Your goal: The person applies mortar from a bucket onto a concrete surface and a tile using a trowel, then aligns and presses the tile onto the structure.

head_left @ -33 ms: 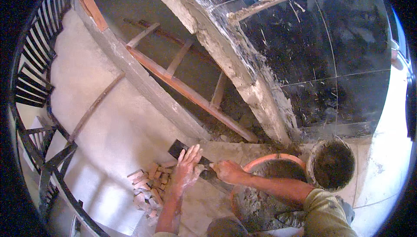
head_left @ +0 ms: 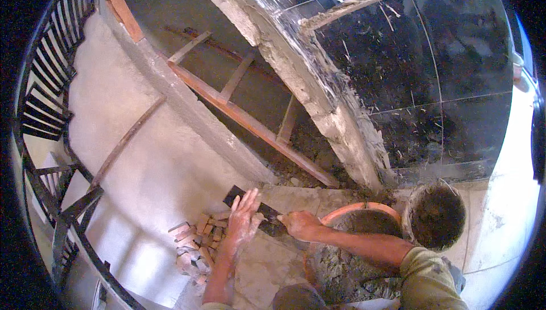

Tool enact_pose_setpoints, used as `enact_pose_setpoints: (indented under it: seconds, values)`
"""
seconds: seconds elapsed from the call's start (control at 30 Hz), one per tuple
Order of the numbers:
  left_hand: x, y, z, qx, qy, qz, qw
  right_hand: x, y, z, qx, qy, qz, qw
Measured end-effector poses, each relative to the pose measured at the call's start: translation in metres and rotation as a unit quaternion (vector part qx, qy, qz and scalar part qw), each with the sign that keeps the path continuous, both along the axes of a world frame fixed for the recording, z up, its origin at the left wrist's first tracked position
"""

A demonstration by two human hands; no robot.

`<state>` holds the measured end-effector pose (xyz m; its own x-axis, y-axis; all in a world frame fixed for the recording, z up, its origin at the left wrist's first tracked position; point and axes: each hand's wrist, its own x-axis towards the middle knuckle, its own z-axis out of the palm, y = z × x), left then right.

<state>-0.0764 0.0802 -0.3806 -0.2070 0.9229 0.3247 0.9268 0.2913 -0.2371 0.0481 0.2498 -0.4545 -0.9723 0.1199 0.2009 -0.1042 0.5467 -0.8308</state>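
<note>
A narrow black strip, like a cut piece of tile (head_left: pixel 273 226), slants between my hands above the floor. My left hand (head_left: pixel 243 219) lies across it with the back of the hand up, fingers over the strip and thumb toward the right, holding it. At the strip's near right end, my right hand (head_left: pixel 301 226) is closed in a fist; whatever it grips is hidden by the fingers. Beneath my right forearm sits a round orange basin (head_left: pixel 327 216) of wet grey mortar (head_left: pixel 358 267). A dark bucket (head_left: pixel 405 219) with mortar-smeared sides stands just right of the basin.
Broken brick pieces (head_left: pixel 199 242) lie in a heap left of my left forearm. Ahead are a rough-edged slab (head_left: pixel 318 100), a wooden ladder-like frame (head_left: pixel 244 117) and a low curved wall (head_left: pixel 187 102). Black tiles (head_left: pixel 409 60) cover the surface at right; a black railing (head_left: pixel 85 207) curves along the left.
More of the strip's dark face shows between my hands, where a pale patch covered part of it before. Both hands stay in nearly the same place.
</note>
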Motion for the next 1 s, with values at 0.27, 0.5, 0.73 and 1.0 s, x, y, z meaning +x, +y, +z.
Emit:
enact_pose_setpoints:
  seconds: [0.27,0.5,0.73,1.0]
  values:
    - [-0.149,-0.227,-0.049,0.143,-0.293,0.359,0.875,0.043,0.016,0.018,0.08,0.092,0.088,0.989]
    - [-0.01,-0.008,-0.062,0.436,-0.701,0.042,0.562,0.016,0.042,-0.002,-0.087,0.171,-0.107,0.976]
    - [0.076,0.091,-0.019,0.48,-0.707,0.006,0.52,0.009,0.019,-0.01,-0.128,0.109,-0.188,0.968]
    - [0.089,0.087,-0.017,0.513,-0.662,-0.071,0.542,-0.004,0.046,-0.041,-0.092,0.164,-0.23,0.955]
